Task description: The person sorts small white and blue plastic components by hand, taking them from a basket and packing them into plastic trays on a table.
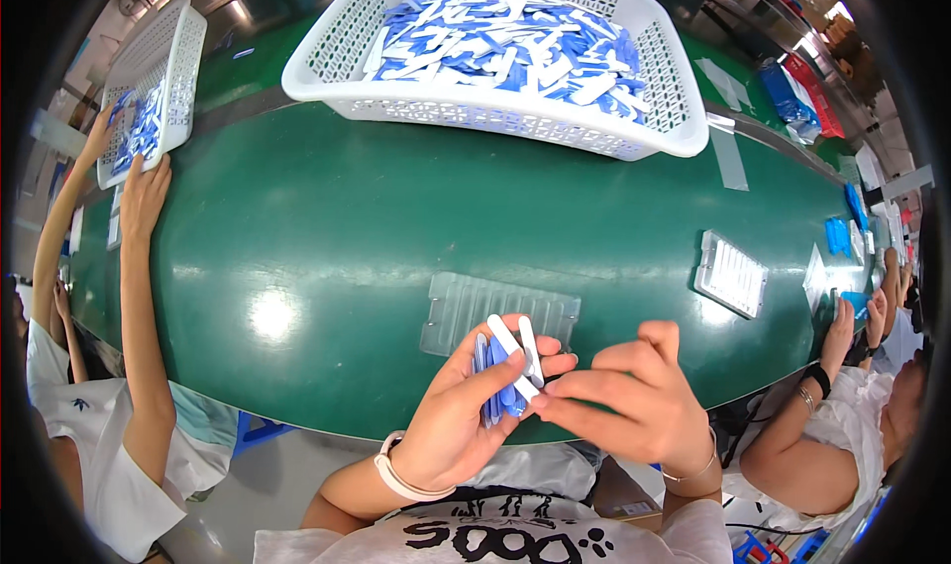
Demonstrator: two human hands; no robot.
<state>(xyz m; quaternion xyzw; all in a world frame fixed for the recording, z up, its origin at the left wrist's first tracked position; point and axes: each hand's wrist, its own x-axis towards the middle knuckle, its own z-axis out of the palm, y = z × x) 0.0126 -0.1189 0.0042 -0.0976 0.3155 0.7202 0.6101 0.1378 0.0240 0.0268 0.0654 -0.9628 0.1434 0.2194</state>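
Note:
My left hand (464, 415) is closed round a small bunch of flat, round-ended plastic strips, some blue (498, 361) and some white (506, 334). The white ones stand up past my thumb; the blue ones lie behind and beside it. Close by on the right, my right hand (634, 391) pinches the lower end of a white strip, its fingertips nearly meeting the left hand's. Just beyond the hands, a clear plastic tray (451, 311) with parallel slots lies flat on the green table, its near side partly hidden by my left hand.
A large white perforated basket (396, 106) heaped with blue and white strips stands at the far middle. At left, a co-worker's hands touch a similar basket (183, 79). A second slotted case (733, 275) holding white pieces lies right; another co-worker handles blue items there.

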